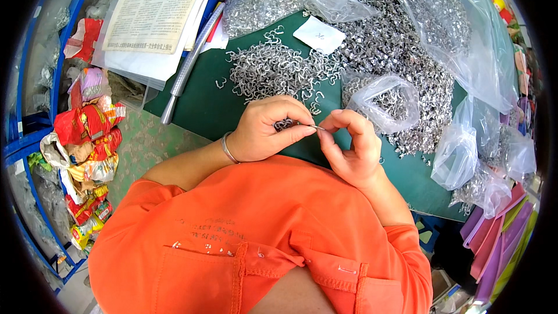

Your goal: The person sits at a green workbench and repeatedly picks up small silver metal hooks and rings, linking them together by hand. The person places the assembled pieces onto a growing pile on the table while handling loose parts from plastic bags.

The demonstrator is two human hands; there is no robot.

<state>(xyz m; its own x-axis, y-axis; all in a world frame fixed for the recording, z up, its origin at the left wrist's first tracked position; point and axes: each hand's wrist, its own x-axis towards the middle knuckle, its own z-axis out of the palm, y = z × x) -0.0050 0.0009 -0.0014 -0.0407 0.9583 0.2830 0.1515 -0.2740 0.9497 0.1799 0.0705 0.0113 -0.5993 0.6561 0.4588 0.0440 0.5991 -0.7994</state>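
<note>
Pinching a slim metal piece (314, 127) between thumb and forefinger, my left hand (267, 126) is positioned above the tabletop (189, 117), close to the middle of its near edge. My right hand (352, 144) has thumb and forefinger closed on the right end of the same piece, so the fingertips of both hands nearly meet. Through the loop of the left thumb and forefinger I observe a few dark curled pieces (283, 124); I cannot tell whether they are held or lie beyond. Directly past the hands, toward the far edge, is a loose pile of curved metal hooks (268, 71). A white paper slip (319, 35) lies between this pile and a larger heap of small metal parts (427, 90), which extends toward the right edge. An open clear bag (386, 103) rests on that heap, just beyond my right hand. Near the tabletop's left edge, a long silvery rod (193, 61) lies at a slant beside a plastic-sleeved printed sheet (152, 14).
</note>
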